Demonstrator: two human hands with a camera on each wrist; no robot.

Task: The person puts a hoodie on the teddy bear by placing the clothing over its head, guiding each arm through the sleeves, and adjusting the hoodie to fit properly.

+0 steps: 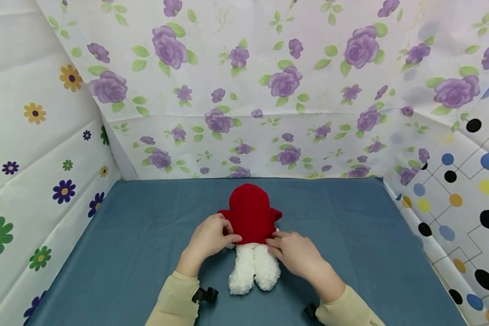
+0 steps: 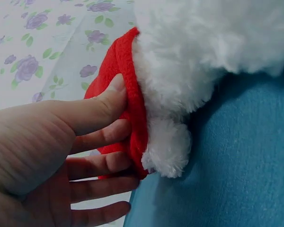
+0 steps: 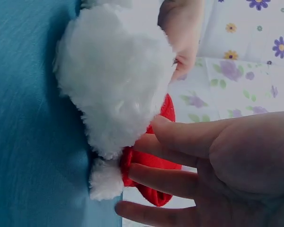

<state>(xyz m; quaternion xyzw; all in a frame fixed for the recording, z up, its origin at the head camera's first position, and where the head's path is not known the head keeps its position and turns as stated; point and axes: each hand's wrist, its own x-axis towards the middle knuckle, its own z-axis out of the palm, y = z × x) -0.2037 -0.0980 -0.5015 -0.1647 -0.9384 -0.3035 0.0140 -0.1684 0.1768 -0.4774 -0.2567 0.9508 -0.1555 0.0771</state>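
Red garment (image 1: 249,215) between left grip (image 1: 210,234) and right grip (image 1: 295,252), both narrow pinches on its hem

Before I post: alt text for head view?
Left hand and right hand touch the lower edge of a red garment on a fluffy white toy lying on a blue table. Patterned sheets hang behind and at both sides.

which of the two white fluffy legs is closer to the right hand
The leg at right in the head view, beside the right hand; the other leg lies farther left.
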